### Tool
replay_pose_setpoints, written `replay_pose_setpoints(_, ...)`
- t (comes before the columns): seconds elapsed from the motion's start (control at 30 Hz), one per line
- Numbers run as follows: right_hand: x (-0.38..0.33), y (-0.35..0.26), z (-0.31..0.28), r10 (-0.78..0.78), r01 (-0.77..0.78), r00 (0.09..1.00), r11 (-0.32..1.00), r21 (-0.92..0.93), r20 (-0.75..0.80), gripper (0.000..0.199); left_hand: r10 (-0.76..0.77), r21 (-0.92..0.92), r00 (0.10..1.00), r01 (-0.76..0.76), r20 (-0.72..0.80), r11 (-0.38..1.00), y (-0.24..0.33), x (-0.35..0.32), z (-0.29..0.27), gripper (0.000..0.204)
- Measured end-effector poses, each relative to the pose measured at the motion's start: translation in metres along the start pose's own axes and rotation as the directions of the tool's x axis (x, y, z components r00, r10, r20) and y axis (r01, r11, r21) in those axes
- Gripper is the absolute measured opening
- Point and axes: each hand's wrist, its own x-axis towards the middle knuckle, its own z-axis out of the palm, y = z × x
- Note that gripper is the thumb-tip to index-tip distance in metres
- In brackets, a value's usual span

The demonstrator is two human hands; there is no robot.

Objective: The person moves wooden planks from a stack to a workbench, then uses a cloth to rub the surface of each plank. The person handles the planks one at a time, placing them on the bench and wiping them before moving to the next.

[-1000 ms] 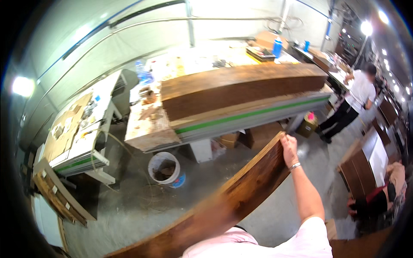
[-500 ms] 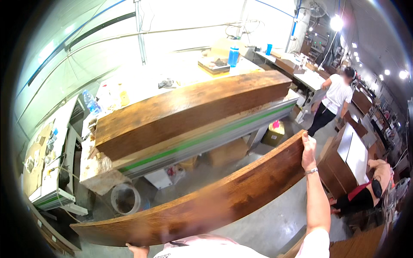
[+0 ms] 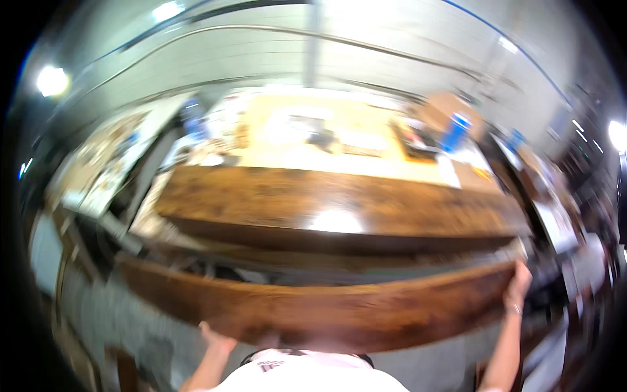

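A long brown wood-grain board [image 3: 313,310] spans the view in front of my body, lying crosswise. My right hand [image 3: 518,285] grips its right end, fingers wrapped over the edge. My left hand [image 3: 215,341] holds the lower edge left of the middle; its fingers are partly behind the board. Just beyond, a stack of similar wood-grain boards or a thick panel [image 3: 274,196] lies along the near side of the workbench, glossy on top. The held board is apart from it and lower. Motion blurs the whole picture.
The workbench [image 3: 372,160] carries a blue bottle [image 3: 455,132], a dark tray of items [image 3: 415,140] and a grey crumpled thing [image 3: 321,138]. A cluttered side table [image 3: 98,163] stands left, another white table [image 3: 555,225] right. Blurred shapes fill the right side.
My view has swung right to left-facing square with the bench. The board has come round level, closer to the bench, still in both hands. The nearby people are no longer distinct.
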Motion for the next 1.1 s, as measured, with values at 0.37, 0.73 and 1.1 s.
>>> replay_pose_setpoints(0.37, 0.290, 0.201, -0.098, 0.311, -0.341, 0.926, 0.932, 0.120, 0.215, 0.057, 0.300, -0.065, 0.930, -0.292, 0.215, 0.954, -0.196, -0.079, 0.144, 0.072)
replay_pose_setpoints(0.73, 0.388, 0.177, -0.138, 0.496, -0.542, 0.823, 0.832, 0.119, 0.278, 0.033, 0.368, 0.291, 0.907, -0.416, 0.208, 0.862, -0.330, -0.157, 0.282, 0.040)
replay_pose_setpoints(1.1, 0.385, 0.140, -0.174, 0.516, -0.550, 0.780, 0.835, -0.006, 0.354, 0.029, 0.306, 0.474, 0.915, -0.399, 0.263, 0.785, -0.352, -0.120, 0.315, 0.034)
